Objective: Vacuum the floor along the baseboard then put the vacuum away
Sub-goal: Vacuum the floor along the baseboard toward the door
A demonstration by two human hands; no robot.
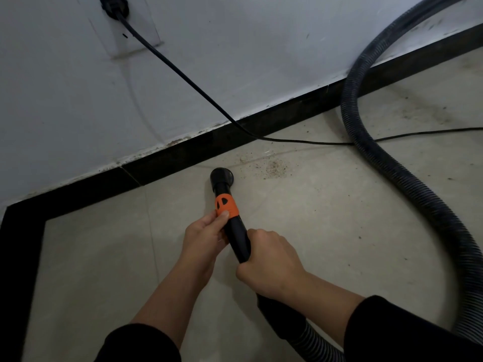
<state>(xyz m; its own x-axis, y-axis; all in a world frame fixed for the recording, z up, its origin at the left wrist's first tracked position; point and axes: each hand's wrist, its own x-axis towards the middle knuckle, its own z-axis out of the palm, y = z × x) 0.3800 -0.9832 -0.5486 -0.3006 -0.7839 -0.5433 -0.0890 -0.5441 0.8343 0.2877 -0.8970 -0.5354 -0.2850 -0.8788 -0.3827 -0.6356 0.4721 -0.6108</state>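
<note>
Black plastic vacuum wand (237, 239) with orange collar (226, 205) is angled down to the beige tiled floor (326, 231). Its round nozzle (222, 176) sits just beside the black baseboard (170, 163). Left hand (205, 240): grip clamped on the wand at the collar. Right hand (270, 263): grip clamped further back. Scattered brown debris (274, 169) lies near the nozzle. Ribbed black hose (418, 184) loops across the floor at right.

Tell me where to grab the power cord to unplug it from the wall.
Grip the black plug body at the wall socket, not the cord. Come straight at the wall: the cord runs off down and right, so tugging it would probably pull sideways.
</note>
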